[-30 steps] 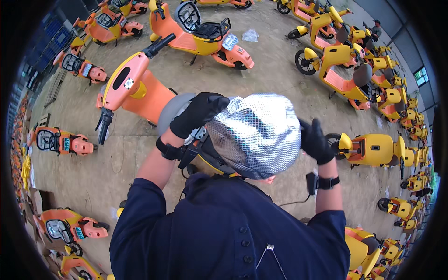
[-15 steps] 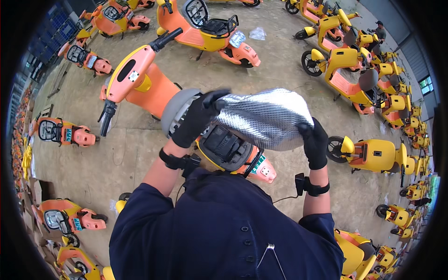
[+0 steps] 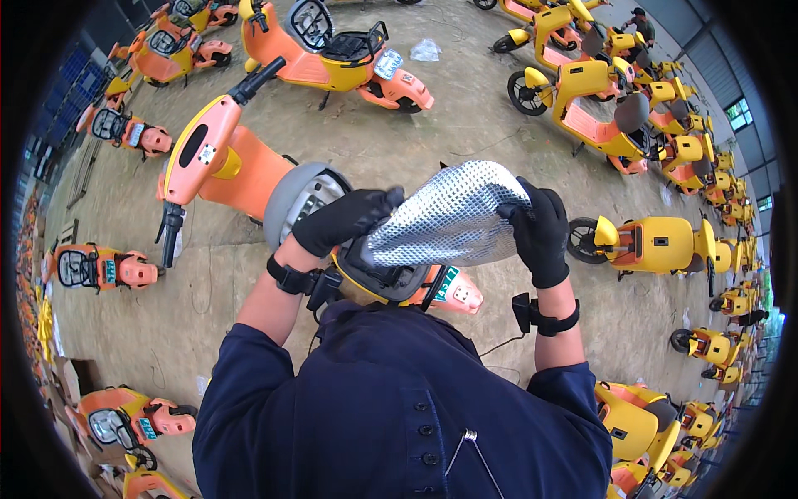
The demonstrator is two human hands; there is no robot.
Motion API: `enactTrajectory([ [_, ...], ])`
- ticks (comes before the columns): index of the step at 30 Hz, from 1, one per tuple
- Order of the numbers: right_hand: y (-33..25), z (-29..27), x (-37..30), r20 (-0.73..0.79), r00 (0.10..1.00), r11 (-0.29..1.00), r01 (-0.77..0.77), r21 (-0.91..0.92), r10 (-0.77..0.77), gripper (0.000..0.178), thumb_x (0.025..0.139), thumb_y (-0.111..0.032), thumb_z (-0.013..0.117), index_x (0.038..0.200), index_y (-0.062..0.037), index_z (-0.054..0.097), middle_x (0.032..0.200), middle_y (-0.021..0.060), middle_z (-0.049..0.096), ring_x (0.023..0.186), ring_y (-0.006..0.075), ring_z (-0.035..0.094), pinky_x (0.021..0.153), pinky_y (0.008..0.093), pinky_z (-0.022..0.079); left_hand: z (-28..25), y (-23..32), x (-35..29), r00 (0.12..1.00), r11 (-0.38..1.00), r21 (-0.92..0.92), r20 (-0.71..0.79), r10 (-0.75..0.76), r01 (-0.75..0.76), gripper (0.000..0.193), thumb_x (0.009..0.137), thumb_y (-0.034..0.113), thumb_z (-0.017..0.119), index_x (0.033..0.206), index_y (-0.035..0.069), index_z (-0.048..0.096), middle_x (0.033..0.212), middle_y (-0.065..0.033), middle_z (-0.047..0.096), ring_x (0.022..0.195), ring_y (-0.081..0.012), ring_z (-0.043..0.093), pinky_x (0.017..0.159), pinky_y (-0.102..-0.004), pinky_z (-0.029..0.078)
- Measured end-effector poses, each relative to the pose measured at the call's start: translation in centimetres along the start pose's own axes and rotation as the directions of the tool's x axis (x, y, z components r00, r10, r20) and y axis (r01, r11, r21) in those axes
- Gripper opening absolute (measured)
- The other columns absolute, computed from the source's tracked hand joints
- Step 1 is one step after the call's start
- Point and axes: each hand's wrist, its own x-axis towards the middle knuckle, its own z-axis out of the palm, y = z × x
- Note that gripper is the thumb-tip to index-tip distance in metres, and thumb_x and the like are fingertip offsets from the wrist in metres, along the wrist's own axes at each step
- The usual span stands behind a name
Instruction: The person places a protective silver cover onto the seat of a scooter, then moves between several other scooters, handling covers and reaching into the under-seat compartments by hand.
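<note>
A shiny silver cover (image 3: 449, 220) with a dimpled surface is stretched between my two black-gloved hands. My left hand (image 3: 353, 220) is closed at its left end, with the fingertips partly lost against the fabric. The opposite end is pinched in my right hand (image 3: 540, 229). Below the cover is an orange-and-yellow scooter (image 3: 258, 175), whose grey seat (image 3: 287, 204) is tipped up, its pale underside beside my left hand. The cover partly hides the black rear section (image 3: 378, 283) of the scooter.
An orange scooter (image 3: 332, 62) stands beyond, near a clear plastic scrap (image 3: 425, 51) on the concrete floor. Rows of yellow scooters (image 3: 657, 245) line the right side; more orange ones (image 3: 108, 266) stand left. Another person (image 3: 640, 29) is at the far right.
The cover has turned and its left end has dropped lower, with my left hand lower too. My right hand has shifted slightly left and up. The surroundings have slid left in view.
</note>
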Motion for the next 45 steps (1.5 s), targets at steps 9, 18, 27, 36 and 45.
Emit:
enactTrajectory([
  [9,-0.2,-1.0,0.3,-0.067,0.992,0.993,0.112,0.030,-0.110,0.047,0.055,0.003,0.065,0.101,-0.0051,0.058,0.072,0.0058,0.053,0.066,0.0208,0.050,0.059,0.0306,0.041,1.3,3.7,-0.6,0.999,0.882,-0.469,0.008,-0.043,0.041,0.035,0.075,0.015,0.058,0.105,-0.003,0.053,0.096,-0.0062,0.059,0.086,-0.0111,0.052,0.079,-0.0241,0.040],
  [18,1.9,1.6,0.1,-0.069,0.977,0.979,0.198,-0.036,-0.200,0.036,0.055,0.001,0.062,0.090,-0.0067,0.059,0.088,0.0072,0.057,0.086,0.0270,0.052,0.077,0.0363,0.041,-1.1,2.7,-3.3,0.806,0.622,-0.682,-0.577,-0.134,-0.385,0.018,0.077,0.008,0.058,0.091,-0.001,0.055,0.093,-0.0043,0.055,0.082,-0.0102,0.050,0.073,-0.0241,0.041],
  [27,-1.6,2.2,3.7,-0.127,0.894,0.902,0.431,-0.012,-0.429,0.033,0.057,-0.005,0.061,0.089,-0.0149,0.063,0.098,0.0056,0.057,0.094,0.0255,0.053,0.089,0.0431,0.037,-3.8,4.8,0.0,0.798,0.980,0.001,-0.580,0.162,-0.198,0.053,0.080,0.036,0.055,0.117,0.001,0.042,0.117,-0.0129,0.046,0.104,-0.0183,0.045,0.089,-0.0294,0.035],
  [36,-0.8,0.8,3.1,0.356,0.933,0.644,-0.242,0.726,-0.050,0.044,0.084,-0.030,0.047,0.116,-0.0007,0.045,0.113,0.0119,0.052,0.107,0.0222,0.047,0.094,0.0338,0.032,-3.3,9.9,1.0,0.986,0.993,-0.012,0.121,-0.118,0.120,0.050,0.067,0.025,0.069,0.108,0.002,0.052,0.086,-0.0084,0.058,0.080,-0.0114,0.051,0.074,-0.0265,0.041],
  [45,-1.1,2.1,4.5,0.882,0.396,0.756,-0.486,0.438,-0.255,0.048,0.085,-0.041,0.045,0.112,-0.0017,0.050,0.104,0.0117,0.056,0.095,0.0149,0.050,0.084,0.0283,0.038,-5.7,9.4,0.5,0.989,0.987,0.106,0.101,0.111,-0.122,0.049,0.062,0.021,0.069,0.106,0.003,0.056,0.079,-0.0122,0.060,0.069,-0.0158,0.055,0.066,-0.0276,0.042],
])
